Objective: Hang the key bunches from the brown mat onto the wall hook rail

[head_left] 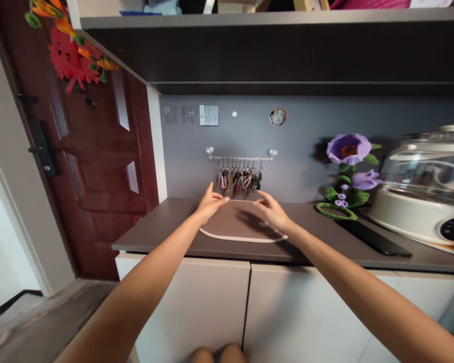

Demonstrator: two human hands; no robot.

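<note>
My left hand [210,204] is raised over the left part of a brown mat with a pale rim [236,227], its thumb and fingers apart and nothing in it. Opposite it, my right hand [271,208] hovers above the mat's right part, also with parted fingers and no object between them. Just beyond both hands, several keys [245,180] with rings and tags hang in a row from hooks on a metal rail [242,159] fixed to the grey back panel. A small clear thing [263,224] lies on the mat near my right wrist; its kind is unclear.
A dark counter [143,229] carries the mat. To the right are purple felt flowers [349,150], a black phone-like slab [378,239] and a clear-lidded appliance [419,201]. A shelf [268,55] overhangs. Left stands a red-brown door [102,191]. Cabinet doors [196,297] lie below.
</note>
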